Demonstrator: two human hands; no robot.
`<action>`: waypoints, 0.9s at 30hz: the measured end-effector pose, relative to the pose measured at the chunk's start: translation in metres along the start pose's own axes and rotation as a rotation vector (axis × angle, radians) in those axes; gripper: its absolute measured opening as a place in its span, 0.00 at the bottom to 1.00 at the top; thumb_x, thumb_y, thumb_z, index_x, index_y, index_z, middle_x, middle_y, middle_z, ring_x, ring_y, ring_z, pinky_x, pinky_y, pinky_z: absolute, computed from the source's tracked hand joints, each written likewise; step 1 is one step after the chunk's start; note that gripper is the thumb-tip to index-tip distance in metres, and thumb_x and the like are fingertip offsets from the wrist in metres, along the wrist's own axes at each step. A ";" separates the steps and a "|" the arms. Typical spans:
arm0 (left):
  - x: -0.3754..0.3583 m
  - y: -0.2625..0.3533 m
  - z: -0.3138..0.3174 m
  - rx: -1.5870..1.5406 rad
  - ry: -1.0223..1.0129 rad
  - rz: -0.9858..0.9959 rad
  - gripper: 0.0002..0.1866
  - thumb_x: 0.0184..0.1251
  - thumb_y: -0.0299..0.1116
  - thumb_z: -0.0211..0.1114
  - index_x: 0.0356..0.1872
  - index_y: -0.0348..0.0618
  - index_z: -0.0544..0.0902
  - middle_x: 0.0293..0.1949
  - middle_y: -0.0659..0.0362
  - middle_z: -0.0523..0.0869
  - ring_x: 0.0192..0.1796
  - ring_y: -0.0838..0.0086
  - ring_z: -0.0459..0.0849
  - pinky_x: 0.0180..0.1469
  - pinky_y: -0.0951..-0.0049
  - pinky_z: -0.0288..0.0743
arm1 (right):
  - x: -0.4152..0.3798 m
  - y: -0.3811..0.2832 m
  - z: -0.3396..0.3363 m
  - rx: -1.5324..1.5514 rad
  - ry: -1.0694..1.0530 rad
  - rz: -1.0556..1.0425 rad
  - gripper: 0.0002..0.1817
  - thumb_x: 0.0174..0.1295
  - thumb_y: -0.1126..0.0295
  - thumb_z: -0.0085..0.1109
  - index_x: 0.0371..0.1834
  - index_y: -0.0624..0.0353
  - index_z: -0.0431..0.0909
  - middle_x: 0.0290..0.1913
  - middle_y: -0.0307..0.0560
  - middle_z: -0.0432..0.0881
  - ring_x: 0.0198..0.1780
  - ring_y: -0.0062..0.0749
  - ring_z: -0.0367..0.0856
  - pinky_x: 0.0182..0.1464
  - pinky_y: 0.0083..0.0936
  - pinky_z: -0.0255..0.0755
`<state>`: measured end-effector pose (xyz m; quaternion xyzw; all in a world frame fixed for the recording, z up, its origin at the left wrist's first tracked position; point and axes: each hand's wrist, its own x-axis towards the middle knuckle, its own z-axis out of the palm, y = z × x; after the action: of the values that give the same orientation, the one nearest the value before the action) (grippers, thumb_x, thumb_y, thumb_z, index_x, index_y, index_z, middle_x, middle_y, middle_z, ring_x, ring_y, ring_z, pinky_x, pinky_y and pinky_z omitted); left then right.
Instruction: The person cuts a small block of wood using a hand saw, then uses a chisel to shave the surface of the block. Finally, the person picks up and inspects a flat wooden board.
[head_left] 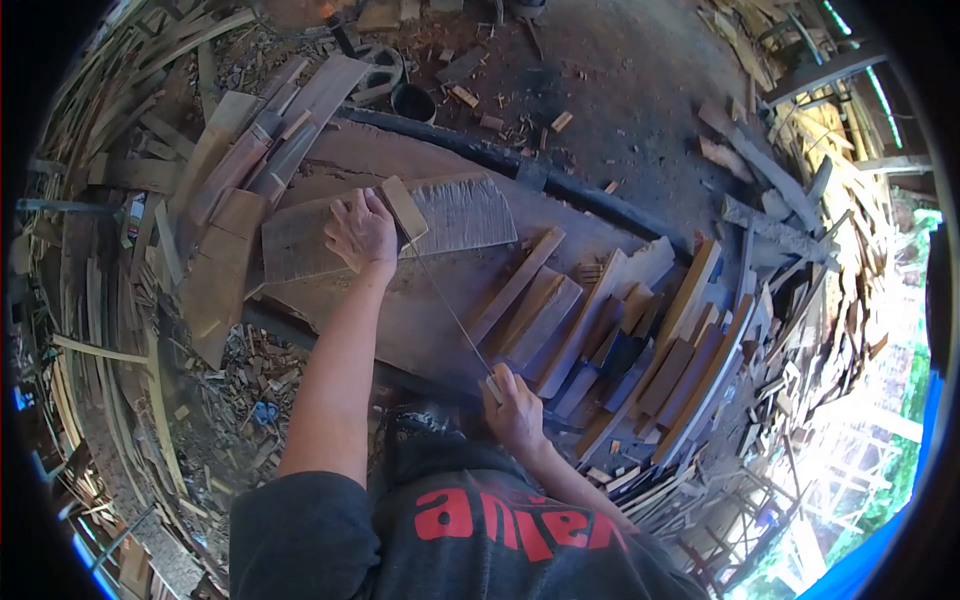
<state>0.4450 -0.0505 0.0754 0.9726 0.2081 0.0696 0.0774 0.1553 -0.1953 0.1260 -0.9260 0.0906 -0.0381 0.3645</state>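
My left hand (360,232) presses down on a wide flat board (465,212) that lies on a big wooden slab (420,315). Its fingers touch a small pale wooden block (404,205) standing on edge on the board. My right hand (515,408), close to my body, grips the handle end of a long thin blade (450,315). The blade runs away from me up to the board's edge, just below the block. What kind of blade it is I cannot tell.
Cut wooden slats (640,340) lie stacked in rows right of the slab. More planks (245,165) are piled at the far left. A black pot (412,101) stands on the dirt floor beyond. Wood chips and offcuts (250,385) cover the ground.
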 end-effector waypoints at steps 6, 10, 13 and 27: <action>0.002 -0.003 0.011 0.005 0.086 -0.029 0.19 0.77 0.53 0.44 0.51 0.60 0.81 0.54 0.55 0.77 0.51 0.48 0.79 0.54 0.47 0.70 | 0.121 -0.026 0.063 0.046 -0.053 -0.037 0.21 0.60 0.73 0.59 0.56 0.53 0.67 0.31 0.59 0.78 0.32 0.57 0.82 0.32 0.48 0.77; 0.003 -0.001 -0.001 0.041 -0.020 0.003 0.19 0.77 0.53 0.44 0.50 0.59 0.81 0.54 0.55 0.77 0.50 0.48 0.79 0.53 0.48 0.70 | 0.070 -0.032 0.027 0.066 -0.025 0.008 0.22 0.60 0.72 0.61 0.57 0.51 0.70 0.31 0.55 0.78 0.32 0.55 0.83 0.31 0.48 0.77; 0.005 0.005 0.001 0.046 -0.023 0.006 0.19 0.78 0.53 0.44 0.50 0.59 0.81 0.54 0.56 0.77 0.50 0.49 0.79 0.53 0.48 0.70 | -0.012 0.002 -0.004 0.028 -0.116 0.098 0.23 0.59 0.70 0.63 0.59 0.49 0.72 0.31 0.51 0.77 0.32 0.52 0.84 0.31 0.47 0.78; 0.005 0.004 0.000 0.002 -0.011 -0.017 0.21 0.78 0.54 0.41 0.50 0.58 0.80 0.55 0.55 0.77 0.52 0.47 0.79 0.56 0.47 0.68 | -0.010 -0.001 -0.015 0.034 -0.125 0.069 0.27 0.59 0.71 0.63 0.62 0.47 0.67 0.32 0.55 0.77 0.32 0.55 0.82 0.33 0.48 0.77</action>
<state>0.4513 -0.0520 0.0766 0.9712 0.2160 0.0633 0.0783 0.1436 -0.2025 0.1377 -0.9165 0.0987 0.0307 0.3864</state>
